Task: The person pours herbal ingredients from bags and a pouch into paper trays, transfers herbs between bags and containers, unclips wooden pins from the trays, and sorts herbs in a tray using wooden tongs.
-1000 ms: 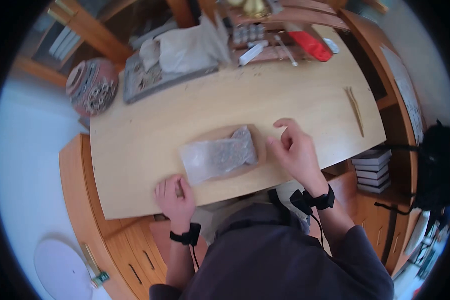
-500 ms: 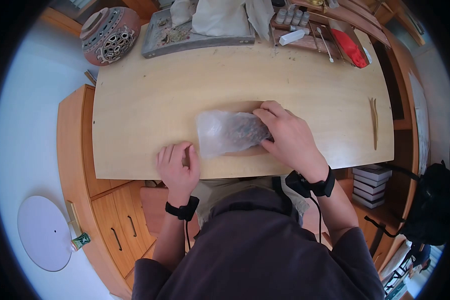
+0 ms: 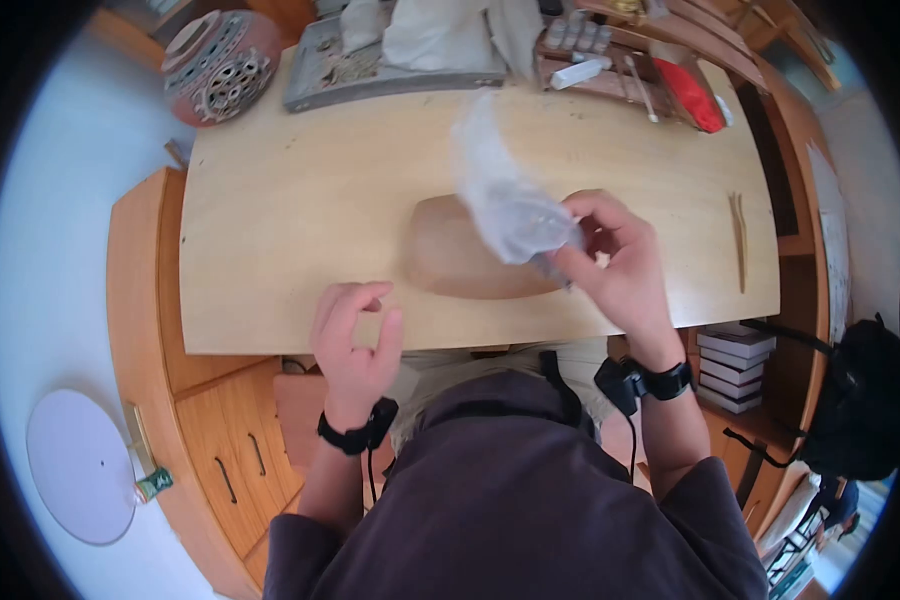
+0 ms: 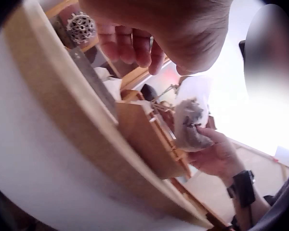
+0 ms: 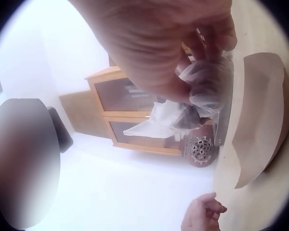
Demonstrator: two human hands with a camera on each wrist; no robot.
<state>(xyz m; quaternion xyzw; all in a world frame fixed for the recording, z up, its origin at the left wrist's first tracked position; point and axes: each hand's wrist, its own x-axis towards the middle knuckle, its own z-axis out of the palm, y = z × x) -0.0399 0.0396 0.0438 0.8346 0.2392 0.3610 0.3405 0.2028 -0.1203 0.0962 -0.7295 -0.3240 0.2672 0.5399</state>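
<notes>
My right hand (image 3: 625, 265) pinches a translucent plastic bag (image 3: 515, 205) by its filled end, the loose end flaring up and blurred. Dark, crumbly contents show through its side in the left wrist view, where the bag (image 4: 190, 115) is upright. Below it on the table lies a shallow brown tray (image 3: 445, 255) with curved edges. From the right wrist the tray (image 5: 260, 96) looks like a bent sheet with raised sides. My left hand (image 3: 355, 335) holds nothing, fingers loosely bent, near the table's front edge, left of the tray.
Along the back of the table (image 3: 310, 220) stand a pierced pink jar (image 3: 225, 70), a grey tray (image 3: 305, 95) with white cloth or bags, and a wooden rack (image 3: 620, 80). A red item (image 3: 690, 95) lies beside the rack. Slim wooden tongs (image 3: 740, 240) rest at the right edge.
My right hand has reached the bag, gripped it and lifted it off the brown tray, tipping its loose end upward. The left hand's fingers have loosened slightly.
</notes>
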